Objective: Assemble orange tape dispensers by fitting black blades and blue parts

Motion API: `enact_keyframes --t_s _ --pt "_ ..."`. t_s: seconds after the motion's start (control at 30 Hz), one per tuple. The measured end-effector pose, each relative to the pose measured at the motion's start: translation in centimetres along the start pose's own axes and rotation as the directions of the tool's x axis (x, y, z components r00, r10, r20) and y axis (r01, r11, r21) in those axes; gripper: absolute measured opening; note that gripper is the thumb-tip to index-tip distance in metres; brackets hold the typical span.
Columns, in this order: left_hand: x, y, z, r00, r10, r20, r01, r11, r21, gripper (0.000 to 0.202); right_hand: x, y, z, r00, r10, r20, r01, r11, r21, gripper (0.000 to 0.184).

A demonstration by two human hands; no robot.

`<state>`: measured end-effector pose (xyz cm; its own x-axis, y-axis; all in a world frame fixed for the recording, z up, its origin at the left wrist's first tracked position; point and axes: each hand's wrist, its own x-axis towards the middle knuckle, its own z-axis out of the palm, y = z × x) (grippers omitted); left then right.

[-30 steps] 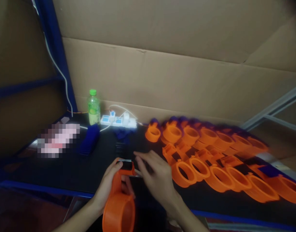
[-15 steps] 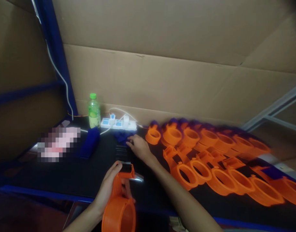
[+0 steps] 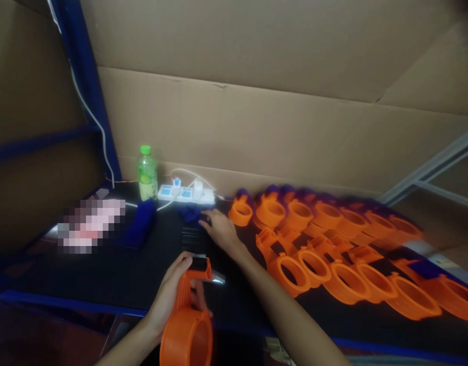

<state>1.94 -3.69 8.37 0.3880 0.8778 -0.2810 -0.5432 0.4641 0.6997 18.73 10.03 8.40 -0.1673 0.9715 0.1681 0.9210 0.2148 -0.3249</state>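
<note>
My left hand [image 3: 173,284] is closed around the stem of an orange plastic part [image 3: 186,335] with a wide ring at its lower end. A black insert [image 3: 199,263] sits in the part's upper end, and a shiny clear or metallic piece [image 3: 218,278] sticks out on its right. Farther back, my right hand [image 3: 221,229] reaches over the table with thumb and forefinger slightly apart, nothing visible between them. Its fingertips are beside a crumpled-looking dark blue pile [image 3: 192,212]; whether they touch it is unclear. Thin black strips [image 3: 190,236] lie just left of that hand.
Several orange ringed parts [image 3: 346,282] stand in two rows on the right of the black table [image 3: 115,279]. At the back are a green-capped bottle [image 3: 147,175] and a white power strip [image 3: 186,194] with cables. A dark blue piece [image 3: 140,223] lies at left, near a blurred-out patch.
The whole view has shifted slightly. My left hand still grips the orange part, and my right hand stays beside the blue pile.
</note>
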Motion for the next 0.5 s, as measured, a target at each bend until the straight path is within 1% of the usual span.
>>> enact_keyframes --t_s 0.2,0.3,0.4,0.5 --pt "0.1 -0.1 0.0 1.000 0.009 -0.006 -0.009 1.000 0.017 0.028 0.0 0.0 0.2 0.999 0.052 -0.005 -0.052 0.999 -0.005 0.029" --pt "0.2 -0.2 -0.1 1.000 -0.001 -0.008 0.001 1.000 0.027 0.029 -0.1 0.2 0.3 0.998 0.068 -0.010 -0.068 0.997 0.021 0.028" --pt "0.2 -0.3 -0.2 1.000 0.000 -0.018 0.000 1.000 0.029 0.030 -0.2 0.5 0.2 0.996 0.082 -0.025 -0.079 0.993 0.092 0.026" --pt "0.2 -0.2 -0.3 1.000 -0.005 -0.025 0.006 1.000 0.026 0.031 -0.3 1.0 0.0 0.993 0.106 -0.048 -0.093 0.971 0.218 0.025"
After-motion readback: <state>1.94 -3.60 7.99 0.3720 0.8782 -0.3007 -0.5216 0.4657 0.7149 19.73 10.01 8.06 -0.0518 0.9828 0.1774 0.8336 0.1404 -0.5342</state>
